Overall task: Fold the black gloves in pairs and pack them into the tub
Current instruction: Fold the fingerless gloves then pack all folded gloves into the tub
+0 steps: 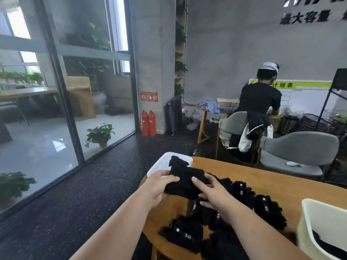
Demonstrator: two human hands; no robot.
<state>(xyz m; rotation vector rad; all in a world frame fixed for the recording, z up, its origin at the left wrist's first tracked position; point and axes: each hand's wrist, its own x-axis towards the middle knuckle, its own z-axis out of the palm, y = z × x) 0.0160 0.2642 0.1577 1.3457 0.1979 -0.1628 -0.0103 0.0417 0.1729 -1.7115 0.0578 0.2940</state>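
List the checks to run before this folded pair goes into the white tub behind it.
1. Grip: left hand and right hand both hold the folded pair: ok.
2. Fold tidy: cannot tell, black on black.
3. Target: white tub close behind the pair: ok.
4. Room in tub: cannot tell, the pair hides its inside.
5. Backlog: loose gloves off the table: not ok, several remain.

The tub (309, 228) runs off the right and bottom edges (its dark contents barely show); the held gloves (185, 182) hide much of the white tray (161, 162).
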